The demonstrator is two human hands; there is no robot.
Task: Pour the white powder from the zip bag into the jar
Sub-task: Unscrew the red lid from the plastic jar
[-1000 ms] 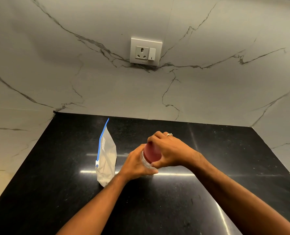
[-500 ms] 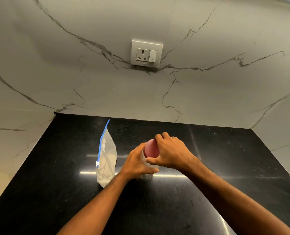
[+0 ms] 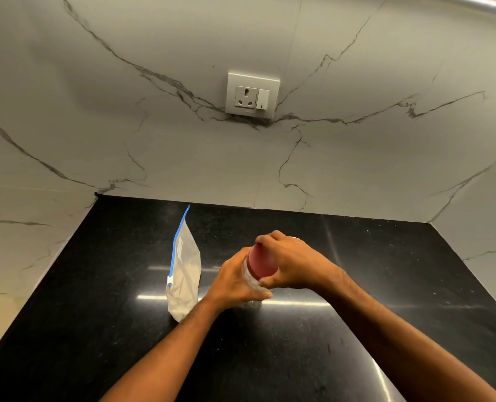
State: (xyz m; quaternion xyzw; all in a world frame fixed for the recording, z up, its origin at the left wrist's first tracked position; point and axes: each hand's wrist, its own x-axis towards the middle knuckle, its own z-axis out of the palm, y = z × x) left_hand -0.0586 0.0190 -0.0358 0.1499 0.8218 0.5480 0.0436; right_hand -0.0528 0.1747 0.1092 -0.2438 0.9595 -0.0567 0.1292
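— Gripping anything, those two hands?

— Yes, both. The left hand [image 3: 235,282] is wrapped around the clear body of the jar [image 3: 252,281], and the right hand [image 3: 291,264] is clamped over its red lid [image 3: 260,262] from above, fingers curled round the rim.

— Where's the jar?

— Upright on the black counter [image 3: 357,343], lid on, between the two palms.

— And the bag?

— The zip bag [image 3: 184,274] stands just to the left of the left hand, apart from it, blue zip strip along its left edge, white powder [image 3: 180,309] settled at the bottom.

— Behind them?

— A marble wall [image 3: 125,126] with a socket [image 3: 252,95].
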